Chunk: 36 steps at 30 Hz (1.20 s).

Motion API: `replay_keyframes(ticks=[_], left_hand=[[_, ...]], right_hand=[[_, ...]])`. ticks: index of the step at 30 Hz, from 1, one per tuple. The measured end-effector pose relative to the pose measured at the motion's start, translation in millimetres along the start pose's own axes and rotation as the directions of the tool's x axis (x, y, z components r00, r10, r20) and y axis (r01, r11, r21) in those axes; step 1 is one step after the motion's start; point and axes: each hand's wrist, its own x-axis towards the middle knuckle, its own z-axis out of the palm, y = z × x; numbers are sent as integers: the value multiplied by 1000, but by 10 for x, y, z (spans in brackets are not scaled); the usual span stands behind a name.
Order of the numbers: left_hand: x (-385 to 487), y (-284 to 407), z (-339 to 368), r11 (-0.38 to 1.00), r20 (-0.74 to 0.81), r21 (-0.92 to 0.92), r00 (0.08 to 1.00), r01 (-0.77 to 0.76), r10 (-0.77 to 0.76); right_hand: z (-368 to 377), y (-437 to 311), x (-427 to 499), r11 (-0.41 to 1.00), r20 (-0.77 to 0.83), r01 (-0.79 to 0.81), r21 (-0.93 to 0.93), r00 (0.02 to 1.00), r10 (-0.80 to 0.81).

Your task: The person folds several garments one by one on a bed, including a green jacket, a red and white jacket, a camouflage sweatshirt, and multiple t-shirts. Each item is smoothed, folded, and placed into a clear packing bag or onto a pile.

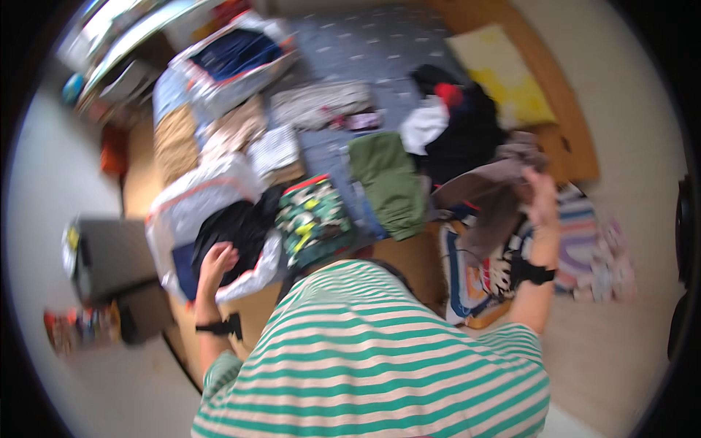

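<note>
My right hand (539, 200) grips a grey-brown garment (493, 202), which hangs in folds over the pile at the right. Over a white plastic bag (205, 191) at the left is my left hand (219, 260); its fingers look curled, and blur hides whether they touch the black cloth (233, 230) in the bag. Between my hands lie folded camouflage-pattern clothing (315, 219) and folded green trousers (386, 183). Behind the grey-brown garment, black clothing (465, 137) is heaped beside a white cloth (424, 126).
A second white bag (241, 90) holding dark blue cloth stands at the back left. Folded grey clothing (323, 101) and a tan stack (175, 145) lie on the bed. A yellow and white cloth (504, 74) lies by the wooden bed edge (575, 142). Patterned textiles (575, 235) are at the right.
</note>
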Motion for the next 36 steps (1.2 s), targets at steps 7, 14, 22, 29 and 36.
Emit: replay_keyframes(ticks=[7,14,22,29,36], left_hand=[[-77,-1062,-1078,882,-421,420,907,214,-19],[456,-1936,-1296,705,-528,588,849,397,-39],[1233,-2418,-1636,655,-754,-236,290,718,-589],[1275,-2237,-1629,849,-459,234,824,473,-333],[-23,69,-1505,198,121,581,324,-789,938]], right_hand=[[-387,59,2839,806,-239,-252,-536,961,142],[1548,689,854,785,668,150,-601,633,391],[2362,695,-1372,561,372,-318,-764,493,786],[2295,887,-1499,475,230,-286,-832,602,765],[4227,1122,-1626,705,838,489,-513,463,289]])
